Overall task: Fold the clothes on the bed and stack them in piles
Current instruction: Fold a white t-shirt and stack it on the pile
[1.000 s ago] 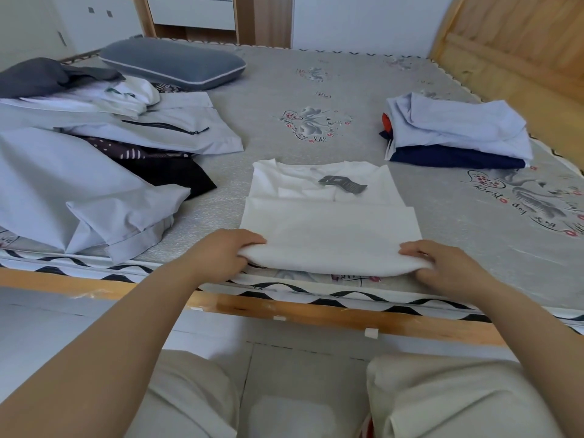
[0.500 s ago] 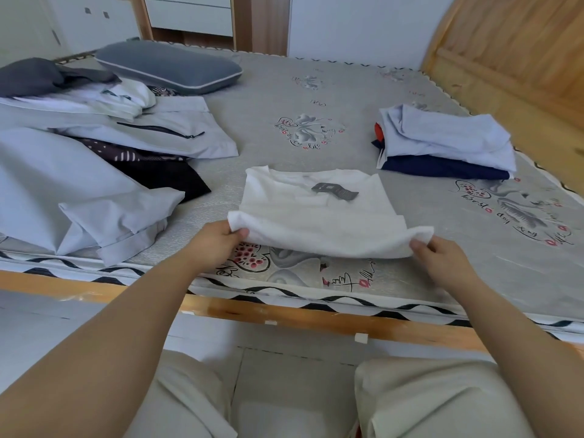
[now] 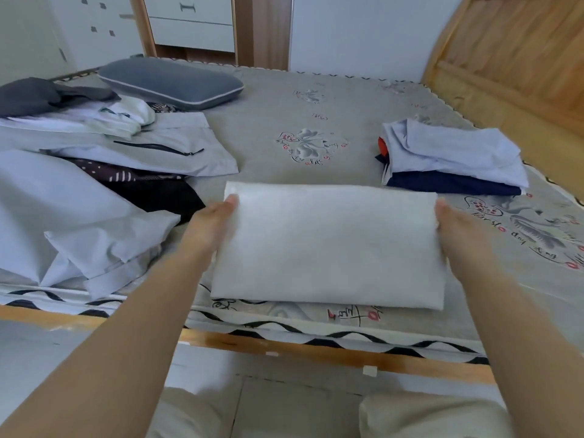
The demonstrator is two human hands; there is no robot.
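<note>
We are seeing the folded garment [image 3: 328, 245] lying on the bed [image 3: 284, 121]. Left of the garment, the unfolded heap [image 3: 94, 184] is lying; right and behind, the stack [image 3: 452, 159] is sitting.

The folded white garment [image 3: 328, 245] hides the fingers of both the left hand [image 3: 215, 221] and the right hand [image 3: 455, 226], so each grip is unreadable. Left of the garment, the unfolded heap [image 3: 79, 191] runs off the frame's edge.

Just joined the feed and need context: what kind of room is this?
Most likely a home bedroom: a grey patterned mattress on a light wooden bed frame, a blue-grey piped pillow, and white drawers behind. Both hands hold a folded white garment.
</note>
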